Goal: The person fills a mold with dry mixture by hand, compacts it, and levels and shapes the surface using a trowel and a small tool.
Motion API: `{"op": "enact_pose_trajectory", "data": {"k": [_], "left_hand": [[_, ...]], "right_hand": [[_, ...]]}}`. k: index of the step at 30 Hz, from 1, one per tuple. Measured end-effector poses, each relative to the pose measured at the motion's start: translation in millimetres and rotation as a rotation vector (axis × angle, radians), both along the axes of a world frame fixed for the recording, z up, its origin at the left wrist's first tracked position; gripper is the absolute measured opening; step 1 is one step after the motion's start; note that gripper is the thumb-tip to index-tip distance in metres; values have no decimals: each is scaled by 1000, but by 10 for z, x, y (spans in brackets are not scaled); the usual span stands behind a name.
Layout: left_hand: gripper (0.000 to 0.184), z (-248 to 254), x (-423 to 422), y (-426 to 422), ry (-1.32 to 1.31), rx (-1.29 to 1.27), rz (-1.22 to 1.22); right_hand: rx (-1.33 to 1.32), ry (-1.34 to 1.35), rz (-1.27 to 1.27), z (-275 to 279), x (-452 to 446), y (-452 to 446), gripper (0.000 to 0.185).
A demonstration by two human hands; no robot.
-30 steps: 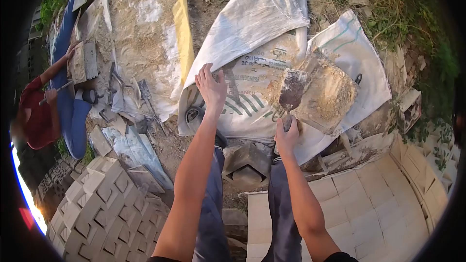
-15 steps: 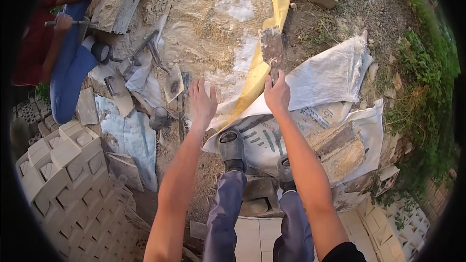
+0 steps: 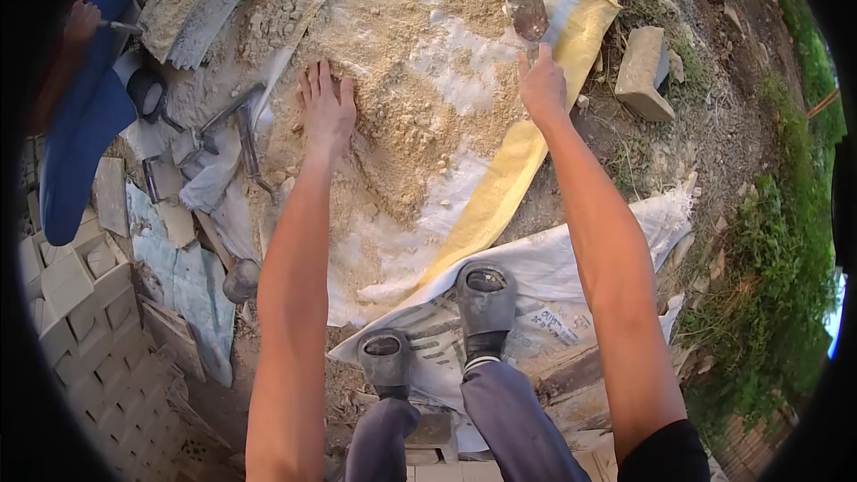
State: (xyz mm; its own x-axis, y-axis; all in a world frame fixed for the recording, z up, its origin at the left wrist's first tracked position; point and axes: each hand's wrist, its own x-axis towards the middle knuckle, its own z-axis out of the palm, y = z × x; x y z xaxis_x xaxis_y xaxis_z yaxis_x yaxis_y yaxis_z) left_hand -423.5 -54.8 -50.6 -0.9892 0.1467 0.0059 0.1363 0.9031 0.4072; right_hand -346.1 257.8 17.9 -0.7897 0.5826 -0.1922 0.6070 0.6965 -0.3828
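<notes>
My right hand (image 3: 543,85) is closed around the handle of a trowel, whose flat, dirt-stained blade (image 3: 527,5) points away over the upper right of the sand. Spread fingers of my left hand (image 3: 327,109) rest on or just over the sandy pile (image 3: 402,116), left of its middle. The pile lies on a white sheet with a yellow border (image 3: 500,201). Nothing shows in my left hand.
At upper left a co-worker's hand (image 3: 82,20) holds a tool near a sand-covered block (image 3: 183,0). Hammers (image 3: 247,138) lie left of the pile. A concrete piece (image 3: 644,73) sits at right, stacked blocks (image 3: 89,303) at lower left, printed sack (image 3: 536,326) by my shoes.
The view has shifted leftward toward the sand pile. My left hand has moved onto the pile, and my right hand has carried the trowel from the printed sack to above the sandy sheet.
</notes>
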Motion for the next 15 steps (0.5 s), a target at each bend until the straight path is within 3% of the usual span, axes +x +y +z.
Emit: {"op": "enact_pose_trajectory", "data": {"k": [2, 4, 6, 7, 8, 10, 13, 14, 15], "left_hand": [[59, -127, 39, 83, 45, 10, 8], [56, -119, 171, 127, 96, 4, 8], [50, -36, 414, 154, 98, 188, -165], [42, -33, 552, 122, 136, 163, -252], [42, -17, 756, 91, 131, 151, -248], [38, -5, 1097, 7, -126, 386, -223], [38, 83, 1446, -286, -128, 505, -233], [38, 91, 1458, -347, -133, 506, -234], [40, 177, 1422, -396, 21, 308, -143]], "right_hand": [[-26, 63, 60, -113, -14, -145, 35], [57, -7, 358, -183, 51, -351, 32], [18, -78, 485, -152, 230, -630, 33], [-11, -133, 593, -118, 342, -761, 33], [-23, -134, 598, -94, 519, -904, 33], [-32, -118, 556, -74, 795, -1127, 34], [-9, -84, 565, 42, 1097, -1028, 33], [2, -24, 529, 88, 1165, -910, 33], [12, 33, 499, 141, 1207, -781, 32]]}}
